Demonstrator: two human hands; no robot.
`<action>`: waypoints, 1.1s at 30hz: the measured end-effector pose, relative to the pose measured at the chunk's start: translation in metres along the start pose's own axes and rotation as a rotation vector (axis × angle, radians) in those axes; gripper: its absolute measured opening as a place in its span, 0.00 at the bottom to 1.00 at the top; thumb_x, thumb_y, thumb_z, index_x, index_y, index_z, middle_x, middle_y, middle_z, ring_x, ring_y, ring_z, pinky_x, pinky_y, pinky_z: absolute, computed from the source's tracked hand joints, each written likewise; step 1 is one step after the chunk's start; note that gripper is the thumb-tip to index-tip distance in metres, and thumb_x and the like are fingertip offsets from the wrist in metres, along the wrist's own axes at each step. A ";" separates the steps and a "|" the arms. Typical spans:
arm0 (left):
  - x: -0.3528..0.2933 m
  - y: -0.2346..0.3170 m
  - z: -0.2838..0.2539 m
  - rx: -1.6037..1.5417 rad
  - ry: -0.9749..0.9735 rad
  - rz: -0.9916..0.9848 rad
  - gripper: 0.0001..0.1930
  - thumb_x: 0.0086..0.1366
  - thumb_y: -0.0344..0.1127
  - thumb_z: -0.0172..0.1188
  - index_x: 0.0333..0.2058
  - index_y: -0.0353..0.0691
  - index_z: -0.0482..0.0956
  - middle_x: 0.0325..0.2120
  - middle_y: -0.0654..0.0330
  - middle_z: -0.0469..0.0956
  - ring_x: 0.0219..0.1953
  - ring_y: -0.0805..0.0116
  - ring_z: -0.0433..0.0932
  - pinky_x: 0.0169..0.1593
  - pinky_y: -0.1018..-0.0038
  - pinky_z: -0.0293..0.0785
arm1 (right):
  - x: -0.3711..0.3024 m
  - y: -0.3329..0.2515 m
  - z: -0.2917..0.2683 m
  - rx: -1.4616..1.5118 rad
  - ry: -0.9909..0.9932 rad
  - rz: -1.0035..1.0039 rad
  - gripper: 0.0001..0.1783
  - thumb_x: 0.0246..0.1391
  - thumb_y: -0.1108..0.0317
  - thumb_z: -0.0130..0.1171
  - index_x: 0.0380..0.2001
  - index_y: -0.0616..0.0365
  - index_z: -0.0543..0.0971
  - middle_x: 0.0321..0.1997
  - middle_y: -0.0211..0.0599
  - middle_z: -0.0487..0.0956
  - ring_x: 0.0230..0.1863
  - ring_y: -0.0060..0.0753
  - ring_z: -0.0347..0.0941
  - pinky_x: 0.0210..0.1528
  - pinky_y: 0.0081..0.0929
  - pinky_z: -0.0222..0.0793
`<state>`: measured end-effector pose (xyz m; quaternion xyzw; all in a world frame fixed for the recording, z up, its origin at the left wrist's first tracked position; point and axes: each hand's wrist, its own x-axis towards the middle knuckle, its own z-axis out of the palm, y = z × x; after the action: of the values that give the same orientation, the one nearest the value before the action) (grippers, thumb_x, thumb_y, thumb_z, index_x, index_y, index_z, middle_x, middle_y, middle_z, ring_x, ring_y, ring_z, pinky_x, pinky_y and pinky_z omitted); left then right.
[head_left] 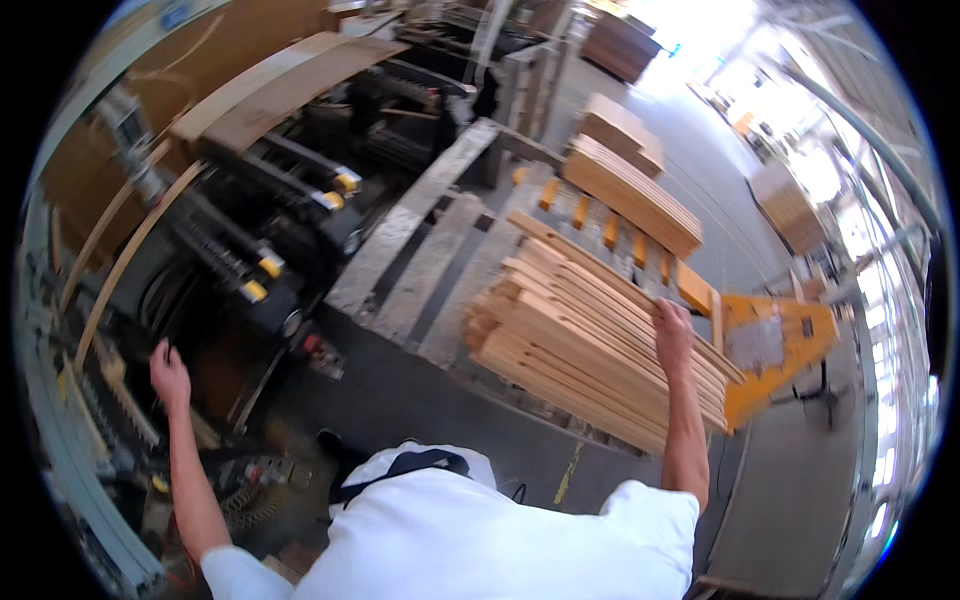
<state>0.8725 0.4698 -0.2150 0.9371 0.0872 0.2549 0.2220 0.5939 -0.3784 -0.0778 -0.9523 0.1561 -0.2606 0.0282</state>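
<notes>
My right hand (673,328) is closed on the edge of a long, narrow wooden board (590,262) along the far side of a stack. Beneath and beside that board lies the stack of similar pale boards (575,335), several layers high, on a weathered wooden pallet (430,255). Off to the left, my left hand (170,380) is held up with its fingers curled, next to the dark machine (290,235). Whatever sits between those fingers, if anything, is too small to make out.
Yellow-tipped rails (333,200) belong to the machine, and curved wooden strips (130,260) stand left of it. Wide panels (290,85) lie across its top. Behind the pallet are a second board stack (635,195) and a yellow pallet truck (775,350). More stacked wood (787,205) stands farther right.
</notes>
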 end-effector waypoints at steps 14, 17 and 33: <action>0.234 -0.082 0.016 0.502 -0.030 -0.056 0.33 0.56 0.36 0.62 0.61 0.44 0.62 0.63 0.53 0.58 0.67 0.51 0.54 0.66 0.50 0.52 | 0.058 -0.351 0.034 0.390 -0.219 -0.195 0.19 0.51 0.80 0.58 0.49 0.61 0.76 0.47 0.43 0.76 0.49 0.48 0.70 0.52 0.38 0.67; 0.256 -0.096 0.026 0.475 -0.075 -0.057 0.32 0.56 0.37 0.63 0.60 0.45 0.63 0.59 0.52 0.62 0.65 0.51 0.57 0.65 0.50 0.53 | 0.084 -0.416 0.056 0.497 -0.278 -0.250 0.19 0.51 0.81 0.58 0.49 0.61 0.76 0.47 0.43 0.76 0.48 0.48 0.71 0.52 0.36 0.67; -0.022 0.065 -0.037 -0.257 -0.504 -0.164 0.17 0.56 0.29 0.62 0.42 0.36 0.66 0.39 0.47 0.71 0.43 0.44 0.74 0.46 0.54 0.72 | 0.191 -0.802 0.257 0.835 -0.418 -1.154 0.17 0.52 0.75 0.57 0.47 0.60 0.77 0.44 0.47 0.77 0.48 0.54 0.70 0.53 0.42 0.66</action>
<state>0.8384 0.4200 -0.1664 0.9249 0.0718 0.0041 0.3735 1.1060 0.3164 -0.0976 -0.8227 -0.4899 -0.0849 0.2756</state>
